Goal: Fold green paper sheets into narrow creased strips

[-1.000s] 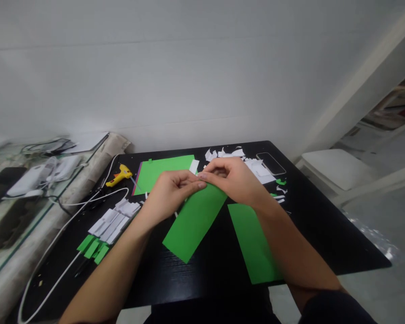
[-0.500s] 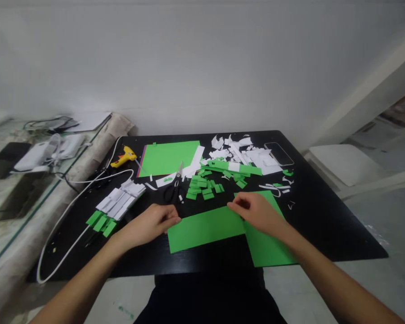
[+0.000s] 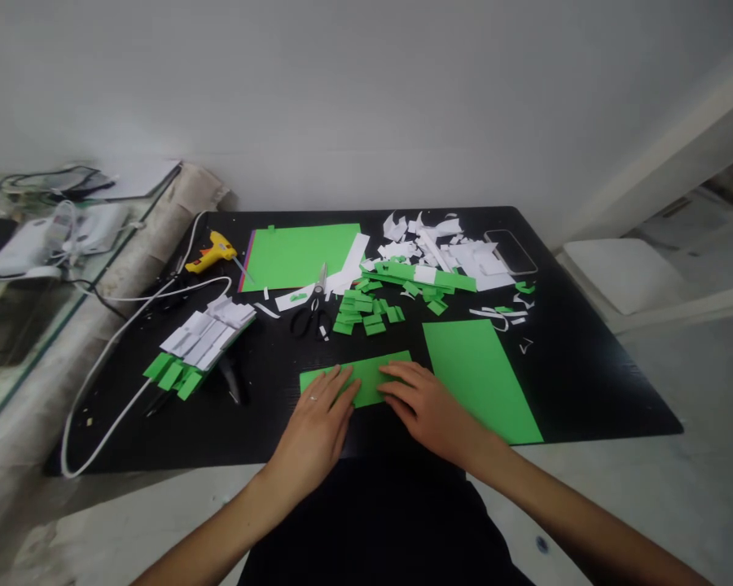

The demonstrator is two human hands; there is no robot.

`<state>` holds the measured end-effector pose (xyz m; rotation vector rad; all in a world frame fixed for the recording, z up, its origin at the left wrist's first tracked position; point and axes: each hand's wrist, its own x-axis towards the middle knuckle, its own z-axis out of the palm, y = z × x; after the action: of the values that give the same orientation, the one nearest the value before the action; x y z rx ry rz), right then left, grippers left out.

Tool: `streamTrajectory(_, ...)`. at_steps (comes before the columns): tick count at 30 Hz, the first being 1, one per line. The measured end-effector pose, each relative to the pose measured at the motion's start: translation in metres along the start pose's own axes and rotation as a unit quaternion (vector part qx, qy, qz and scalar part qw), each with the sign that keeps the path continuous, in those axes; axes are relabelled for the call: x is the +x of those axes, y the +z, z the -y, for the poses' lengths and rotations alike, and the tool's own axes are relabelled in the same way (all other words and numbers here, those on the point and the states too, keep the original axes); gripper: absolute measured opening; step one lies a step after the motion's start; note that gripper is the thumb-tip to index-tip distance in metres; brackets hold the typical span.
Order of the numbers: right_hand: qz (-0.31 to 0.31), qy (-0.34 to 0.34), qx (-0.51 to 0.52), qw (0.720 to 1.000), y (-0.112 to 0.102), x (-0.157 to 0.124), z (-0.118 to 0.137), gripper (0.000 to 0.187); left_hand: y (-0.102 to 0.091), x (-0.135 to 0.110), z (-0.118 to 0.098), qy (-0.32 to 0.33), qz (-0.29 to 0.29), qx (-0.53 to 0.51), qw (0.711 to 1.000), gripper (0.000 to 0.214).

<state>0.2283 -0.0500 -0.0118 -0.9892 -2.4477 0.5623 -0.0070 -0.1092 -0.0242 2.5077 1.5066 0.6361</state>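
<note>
A green paper strip [image 3: 370, 376] lies on the black table before me, angled slightly up to the right. My left hand [image 3: 318, 417] rests on its left part, fingers stretched out and pressing flat. On the right part lie the fingertips of my right hand [image 3: 427, 404], also extended. The hands hide both lower corners of the strip. Just right of it is a larger green sheet [image 3: 482, 378], flat and untouched. Small folded green paper pieces [image 3: 363, 309] sit beyond the strip, beside black-handled scissors [image 3: 316, 301].
At left, a stack of folded white and green paper [image 3: 201, 338] stands near a white cable [image 3: 91, 374]. A yellow glue gun [image 3: 212, 252] lies by a green sheet [image 3: 302, 254]. White paper scraps [image 3: 431, 244] and a phone [image 3: 510, 252] are at the back right.
Both hands have gone from pinching the strip's upper edge to lying on it with fingers extended. The strip now looks narrower and sits clear of the larger sheet. The view has shifted.
</note>
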Motion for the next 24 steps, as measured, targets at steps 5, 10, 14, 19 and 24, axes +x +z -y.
streamTrajectory(5,-0.022,0.003,-0.014,1.000,0.007,0.003,0.011,0.019,0.006,-0.003,0.000,-0.025,0.001,-0.025,0.999,0.043)
streamTrajectory(10,-0.009,-0.024,0.006,1.000,0.014,0.002,0.012,0.022,0.006,-0.002,0.000,-0.036,0.001,-0.029,0.999,0.040)
streamTrajectory(14,-0.010,-0.029,-0.012,0.999,0.016,-0.002,0.012,0.022,0.006,-0.002,-0.002,-0.031,0.003,-0.018,0.999,0.037)
streamTrajectory(19,-0.020,-0.013,-0.008,1.000,0.021,0.004,0.022,0.023,0.006,-0.001,-0.004,-0.027,0.007,0.007,1.000,0.043)
streamTrajectory(24,0.003,0.004,-0.006,1.000,0.030,0.009,0.032,0.034,0.004,0.001,-0.004,-0.021,0.019,0.012,1.000,0.043)
